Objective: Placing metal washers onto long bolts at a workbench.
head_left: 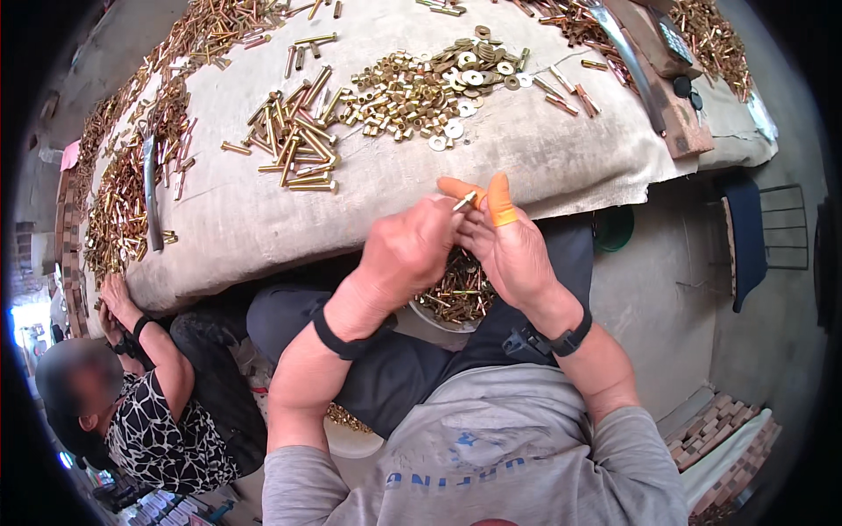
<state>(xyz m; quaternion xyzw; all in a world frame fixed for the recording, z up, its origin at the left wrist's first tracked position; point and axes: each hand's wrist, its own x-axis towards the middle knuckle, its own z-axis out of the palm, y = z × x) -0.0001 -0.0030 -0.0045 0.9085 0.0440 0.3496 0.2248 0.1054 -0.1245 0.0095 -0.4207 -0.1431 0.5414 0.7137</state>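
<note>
My left hand (408, 250) is closed, its fingertips pinching a small metal bolt (465, 202) whose end sticks out to the right. My right hand (509, 250) meets it, palm turned inward, with orange finger covers (500, 200) on thumb and forefinger. These two covered digits lie on either side of the bolt's end, and the other fingers curl under it. Whatever lies inside the right palm is hidden. Below my hands, in my lap, a bowl (423, 314) holds many assembled-looking bolts (460, 289).
On the cloth-covered table (228, 197) lie loose long bolts (303, 140), brass-coloured nuts (386, 96) and flat washers (474, 66). A co-worker (167, 394) sits at left beside a bolt heap (114, 210). A wooden block (675, 114) stands at right, near a blue-seated chair (745, 237).
</note>
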